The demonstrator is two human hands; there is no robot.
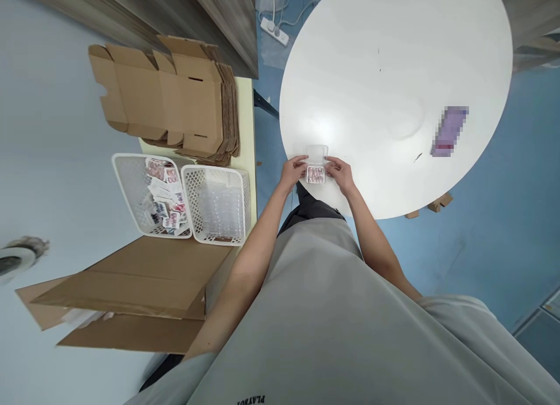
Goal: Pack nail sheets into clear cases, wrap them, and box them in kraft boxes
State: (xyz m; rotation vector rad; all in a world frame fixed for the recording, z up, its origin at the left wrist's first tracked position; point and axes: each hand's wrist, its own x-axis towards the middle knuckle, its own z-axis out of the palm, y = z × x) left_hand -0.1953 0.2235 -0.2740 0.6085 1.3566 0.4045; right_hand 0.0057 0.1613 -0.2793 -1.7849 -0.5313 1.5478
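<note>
A small clear plastic case (315, 174) lies on the near edge of the white round table (371, 101), its see-through lid (317, 154) raised on the far side. Rows of small shiny pinkish pieces fill its lower half; they are too small to name with certainty. My left hand (292, 173) grips the case from the left, fingers bent against the hinge side and the wall. On the opposite side my right hand (341, 173) holds it with thumb and fingers at the right edge.
Left of me, a side table (245, 113) bears stacked flat cardboard boxes (166, 95), a white basket (131, 183) of printed packets and another basket (246, 195) of clear plastic cases. An open carton (144, 271) is nearer. A blurred purple object (450, 131) lies on the round table's right.
</note>
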